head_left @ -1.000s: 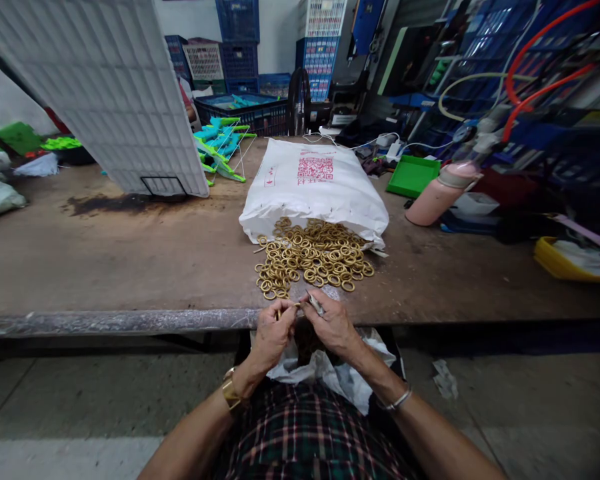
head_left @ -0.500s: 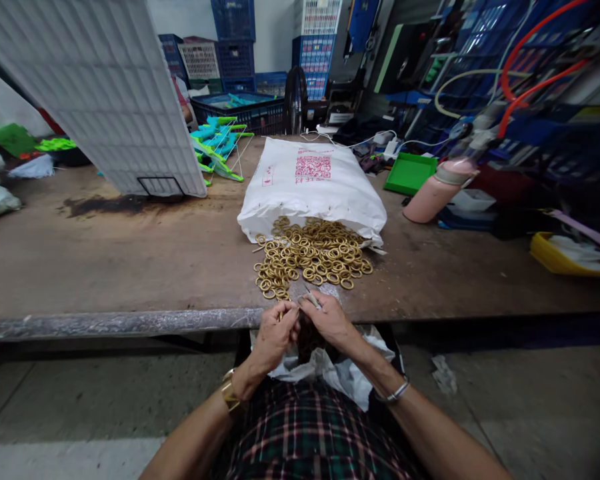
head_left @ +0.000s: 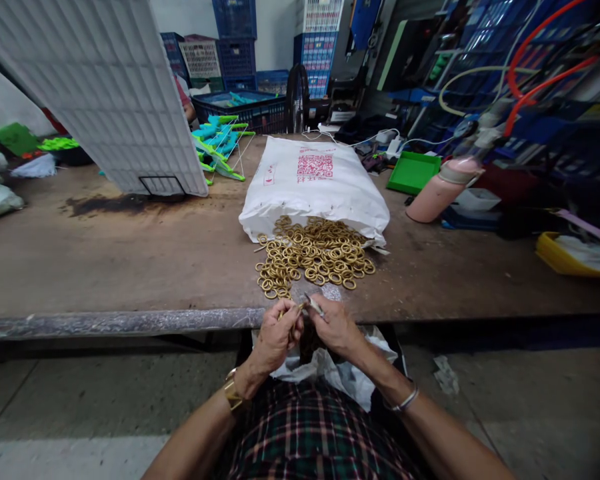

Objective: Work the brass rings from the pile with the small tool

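My left hand [head_left: 275,340] is closed on a gold ring [head_left: 301,306] at the table's front edge. Another bit of gold shows between its fingers. Pinched in my right hand [head_left: 337,327] is a small pointed tool [head_left: 315,306], perhaps a knife, its tip up beside the ring. Just beyond both hands lies a heap of gold rings [head_left: 315,257], spilling from the mouth of a white sack [head_left: 280,180] with red print. Below my hands, a whitish plastic bag [head_left: 355,381] sits open on my lap; its dark contents are unclear.
A white ribbed panel [head_left: 130,100] stands at left on the wooden table [head_left: 130,260]. Lime and turquoise toy bows [head_left: 220,150] lie behind it. To the right are a green tray [head_left: 414,171], a pink bottle [head_left: 437,193] and a yellow tray [head_left: 560,257]. Part of another person shows behind the panel.
My right hand has drawn slightly right, away from my left, and the tool's tip now stands clearer. A gold ring shows more plainly at my left fingertips.
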Tool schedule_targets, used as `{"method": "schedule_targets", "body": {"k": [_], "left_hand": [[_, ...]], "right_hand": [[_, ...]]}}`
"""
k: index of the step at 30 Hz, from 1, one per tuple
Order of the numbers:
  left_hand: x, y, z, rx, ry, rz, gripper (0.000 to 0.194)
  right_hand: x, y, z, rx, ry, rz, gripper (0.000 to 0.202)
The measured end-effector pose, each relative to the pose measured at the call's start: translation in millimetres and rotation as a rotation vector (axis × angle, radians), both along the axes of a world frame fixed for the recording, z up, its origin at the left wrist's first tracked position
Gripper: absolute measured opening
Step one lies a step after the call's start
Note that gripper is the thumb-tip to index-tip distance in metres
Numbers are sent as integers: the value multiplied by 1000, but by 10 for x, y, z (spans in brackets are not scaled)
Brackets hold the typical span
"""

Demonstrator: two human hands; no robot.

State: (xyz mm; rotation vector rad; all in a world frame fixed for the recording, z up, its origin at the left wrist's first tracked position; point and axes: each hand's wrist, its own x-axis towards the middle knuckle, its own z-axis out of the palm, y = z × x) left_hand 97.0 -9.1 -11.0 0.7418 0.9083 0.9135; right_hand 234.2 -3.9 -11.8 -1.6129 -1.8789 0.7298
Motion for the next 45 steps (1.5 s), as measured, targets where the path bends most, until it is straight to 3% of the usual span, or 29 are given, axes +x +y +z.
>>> {"method": "schedule_targets", "body": {"k": [3, 14, 21, 24, 28, 30, 35, 38, 45], "left_hand": [[1, 10, -9, 20, 14, 12, 37], [-44, 17, -64, 80, 95, 11, 36], [-70, -12, -97, 159, 157, -4, 36], [-92, -111, 20, 156, 153, -69, 37], [-57, -285, 136, 47, 62, -291, 36], [-9, -325, 60, -91, 40, -351, 35], [84, -250, -361, -472, 27, -308, 24], [101, -174, -532, -560, -42, -231, 18], [143, -79, -754, -696, -114, -90, 20]], "right_hand": [[-6, -51, 4, -3, -112, 102, 15], [-9, -60, -3, 33, -236, 142, 17], [15, -47, -27, -28, -325, 208, 18], [59, 9, -33, -86, -462, 146, 18], [82, 148, -36, -98, -575, 7, 19], [39, 239, -40, -40, -558, -36, 18], [-163, 477, -69, 18, -474, -129, 22], [-249, 579, -87, -52, -522, -159, 27], [-295, 637, -134, -69, -617, -180, 22]]}}
